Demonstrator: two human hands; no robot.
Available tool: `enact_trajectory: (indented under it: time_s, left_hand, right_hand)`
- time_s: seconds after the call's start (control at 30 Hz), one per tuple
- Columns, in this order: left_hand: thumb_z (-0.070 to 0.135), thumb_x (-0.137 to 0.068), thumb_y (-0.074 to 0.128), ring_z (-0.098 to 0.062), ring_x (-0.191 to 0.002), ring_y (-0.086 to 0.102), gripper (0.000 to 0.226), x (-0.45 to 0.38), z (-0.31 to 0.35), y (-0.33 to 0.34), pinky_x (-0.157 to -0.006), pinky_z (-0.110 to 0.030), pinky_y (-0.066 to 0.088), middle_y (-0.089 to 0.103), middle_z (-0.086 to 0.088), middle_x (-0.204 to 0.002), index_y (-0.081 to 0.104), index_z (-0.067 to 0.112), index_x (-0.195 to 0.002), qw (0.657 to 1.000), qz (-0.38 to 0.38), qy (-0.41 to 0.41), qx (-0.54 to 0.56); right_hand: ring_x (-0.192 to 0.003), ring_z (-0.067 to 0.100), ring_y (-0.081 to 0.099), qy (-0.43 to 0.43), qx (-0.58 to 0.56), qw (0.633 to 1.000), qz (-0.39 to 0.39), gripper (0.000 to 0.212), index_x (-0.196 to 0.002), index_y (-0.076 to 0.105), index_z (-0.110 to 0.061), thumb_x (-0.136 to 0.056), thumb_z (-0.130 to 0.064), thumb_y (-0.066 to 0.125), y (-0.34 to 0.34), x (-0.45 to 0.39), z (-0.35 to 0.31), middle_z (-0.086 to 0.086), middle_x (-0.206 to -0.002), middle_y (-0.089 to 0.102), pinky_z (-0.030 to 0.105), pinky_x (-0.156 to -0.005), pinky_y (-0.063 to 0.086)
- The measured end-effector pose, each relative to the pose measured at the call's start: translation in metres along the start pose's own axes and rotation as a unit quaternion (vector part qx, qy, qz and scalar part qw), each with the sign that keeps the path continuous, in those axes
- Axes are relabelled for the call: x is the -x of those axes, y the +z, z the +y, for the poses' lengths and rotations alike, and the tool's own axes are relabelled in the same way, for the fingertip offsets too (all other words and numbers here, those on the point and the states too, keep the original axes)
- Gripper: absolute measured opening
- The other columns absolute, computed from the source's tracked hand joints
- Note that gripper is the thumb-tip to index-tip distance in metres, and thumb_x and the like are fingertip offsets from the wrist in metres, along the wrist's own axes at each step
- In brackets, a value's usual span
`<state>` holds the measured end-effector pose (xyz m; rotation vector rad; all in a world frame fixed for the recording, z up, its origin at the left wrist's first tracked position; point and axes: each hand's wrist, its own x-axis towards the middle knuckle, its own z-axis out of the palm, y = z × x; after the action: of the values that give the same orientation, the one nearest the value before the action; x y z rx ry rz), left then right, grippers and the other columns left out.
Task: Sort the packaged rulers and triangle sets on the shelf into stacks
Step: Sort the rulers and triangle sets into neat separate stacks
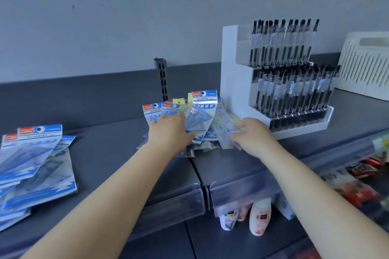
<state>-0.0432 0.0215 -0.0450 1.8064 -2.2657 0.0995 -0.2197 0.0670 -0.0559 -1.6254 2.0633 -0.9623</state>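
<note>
At the centre of the frame, the left hand (170,130) lies flat on the unsorted packets (202,120) to steady them, the right hand (250,132) pinches one, and a sorted stack (35,164) lies lower left on the shelf (117,153).

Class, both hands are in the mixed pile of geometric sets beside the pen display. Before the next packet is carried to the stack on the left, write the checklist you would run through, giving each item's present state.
1. Right hand has a grip on a packet: ok, it pinches a clear ruler packet at the pile's right edge.
2. Left hand steadies the mixed pile: ok, it rests on the blue packets.
3. Type of the gripped packet confirmed: cannot tell, label blurred.
4. Sorted stack ready to receive: not ok, its packets are fanned out, not squared.
5. Shelf path between pile and stack free: ok.
6. Pen display clear of the right hand: ok, apart.
</note>
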Motion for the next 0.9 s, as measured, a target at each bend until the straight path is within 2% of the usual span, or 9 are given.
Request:
enact_trajectory:
  time_s: [0.07,0.13,0.23,0.3,0.4,0.57,0.73,0.8,0.9]
  left_hand:
    - [0.037,-0.084,0.060,-0.025,-0.115,0.050,0.052,0.000,0.002,-0.001,-0.094,-0.035,0.037,0.057,-0.003,-0.124,0.043,0.018,-0.130,0.998,0.001,-0.026,0.050]
    - [0.029,-0.082,0.063,-0.025,-0.106,0.057,0.053,0.001,0.002,-0.002,-0.088,-0.034,0.045,0.059,-0.002,-0.120,0.044,0.018,-0.129,0.990,-0.010,-0.061,0.130]
    - [0.011,-0.082,0.055,-0.020,-0.080,0.064,0.039,0.002,-0.001,-0.003,-0.071,-0.030,0.053,0.065,0.001,-0.095,0.052,0.017,-0.120,0.962,-0.008,-0.084,0.259]
    - [0.002,-0.083,0.048,-0.012,-0.062,0.056,0.033,0.005,-0.005,-0.006,-0.049,-0.020,0.047,0.060,0.006,-0.079,0.057,0.019,-0.110,0.954,0.020,-0.082,0.288]
    - [-0.003,-0.085,0.041,-0.009,-0.053,0.047,0.033,0.015,-0.014,-0.012,-0.033,-0.014,0.034,0.056,0.002,-0.078,0.057,0.018,-0.105,0.931,0.072,-0.113,0.339]
    - [-0.006,-0.087,0.046,-0.014,-0.061,0.055,0.021,0.045,-0.038,-0.022,-0.036,-0.015,0.043,0.060,-0.007,-0.090,0.055,0.007,-0.100,0.815,0.150,-0.194,0.525]
    - [-0.006,-0.088,0.055,-0.020,-0.068,0.063,0.019,0.090,-0.070,-0.036,-0.047,-0.024,0.055,0.063,-0.007,-0.085,0.057,0.012,-0.085,0.705,0.177,-0.199,0.657]
    - [-0.007,-0.086,0.056,-0.022,-0.069,0.063,0.019,0.106,-0.086,-0.046,-0.050,-0.026,0.057,0.063,-0.008,-0.084,0.058,0.011,-0.083,0.678,0.179,-0.208,0.682]
    - [-0.007,-0.085,0.058,-0.024,-0.069,0.064,0.018,0.133,-0.113,-0.058,-0.052,-0.027,0.059,0.064,-0.009,-0.086,0.058,0.011,-0.083,0.676,0.179,-0.229,0.677]
  right_hand:
    - [-0.088,0.023,0.052,-0.007,-0.032,0.999,0.011,0.022,-0.109,0.056,-0.010,-0.087,-0.009,0.052,-0.002,-0.002,0.009,0.000,-0.100,0.048,0.022,-0.063,0.035]
    - [-0.079,0.021,0.049,-0.014,-0.083,0.996,0.033,0.029,-0.117,0.053,-0.005,-0.089,-0.011,0.051,-0.003,-0.005,0.018,0.003,-0.097,0.051,0.023,-0.065,0.037]
    - [-0.070,0.021,0.050,-0.025,-0.201,0.978,0.051,0.017,-0.106,0.052,-0.013,-0.089,-0.010,0.052,-0.007,-0.004,0.024,0.007,-0.095,0.055,0.030,-0.067,0.041]
    - [-0.059,0.017,0.047,-0.031,-0.280,0.958,0.042,0.015,-0.096,0.050,-0.018,-0.089,-0.006,0.051,-0.009,-0.001,0.021,0.008,-0.087,0.057,0.029,-0.060,0.038]
    - [-0.055,0.015,0.043,-0.026,-0.370,0.929,0.015,0.020,-0.102,0.052,-0.011,-0.087,0.001,0.049,-0.008,0.008,0.010,0.004,-0.075,0.054,0.027,-0.056,0.036]
    - [-0.058,0.012,0.046,-0.050,-0.459,0.886,-0.033,0.025,-0.104,0.056,-0.012,-0.087,0.005,0.049,0.005,0.028,-0.011,0.003,-0.077,0.059,0.022,-0.056,0.040]
    - [-0.065,0.006,0.061,-0.132,-0.452,0.876,-0.102,0.035,-0.116,0.056,-0.013,-0.087,0.007,0.056,0.031,0.056,-0.040,-0.009,-0.073,0.068,0.017,-0.058,0.048]
    - [-0.069,0.006,0.064,-0.136,-0.458,0.869,-0.126,0.032,-0.111,0.058,-0.014,-0.086,0.007,0.058,0.043,0.066,-0.053,-0.008,-0.075,0.069,0.018,-0.059,0.049]
    - [-0.073,0.010,0.065,-0.136,-0.458,0.862,-0.170,0.028,-0.100,0.059,-0.016,-0.085,0.008,0.059,0.062,0.082,-0.079,-0.005,-0.077,0.069,0.017,-0.058,0.049]
